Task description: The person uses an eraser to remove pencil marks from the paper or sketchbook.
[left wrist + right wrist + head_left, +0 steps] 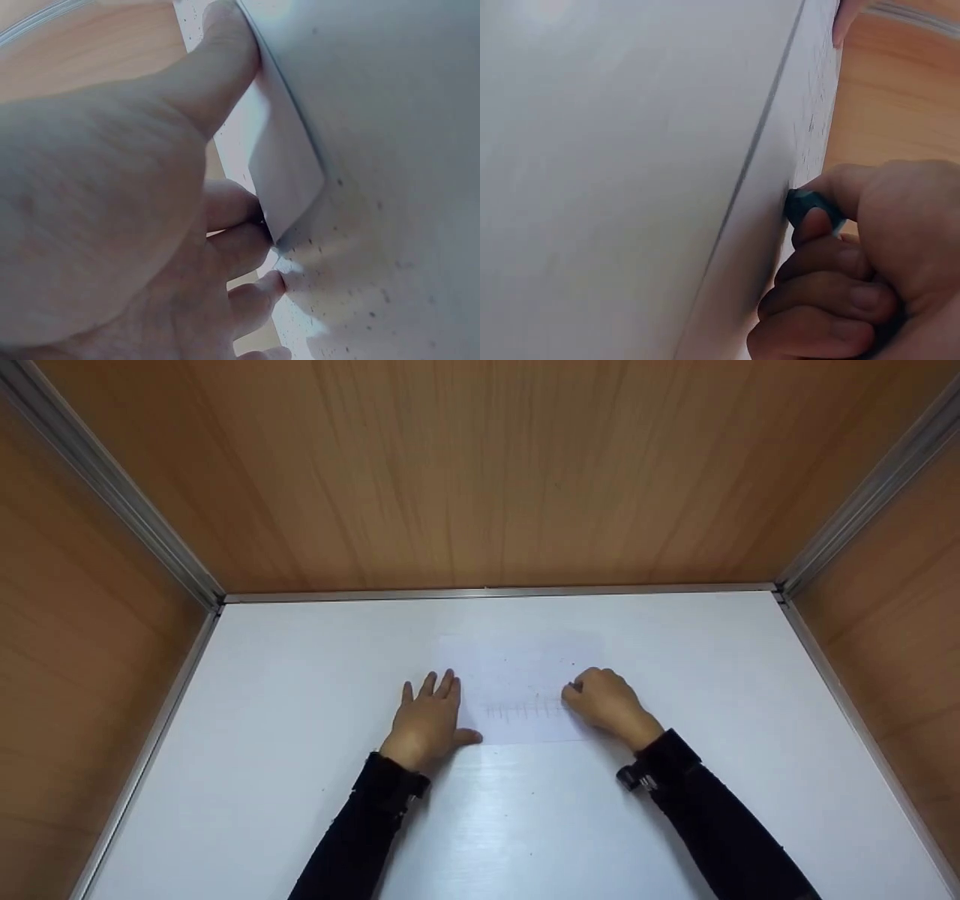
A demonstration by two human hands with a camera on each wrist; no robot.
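Note:
A white sheet of paper (525, 682) lies flat on the white table (300, 697), with a faint ruled line of tick marks drawn across its lower part. My left hand (429, 720) lies flat with straight fingers on the sheet's left edge, the thumb (217, 67) pressing the paper (281, 165). My right hand (607, 703) rests on the sheet's right side, fingers curled round a dark pen (810, 208) whose tip touches the paper (757, 225). Most of the pen is hidden inside the fist.
Wooden panels (480, 472) with metal corner strips wall in the table at the back and on both sides. Bare white tabletop stretches left, right and in front of the sheet. Both forearms wear black sleeves (720, 832).

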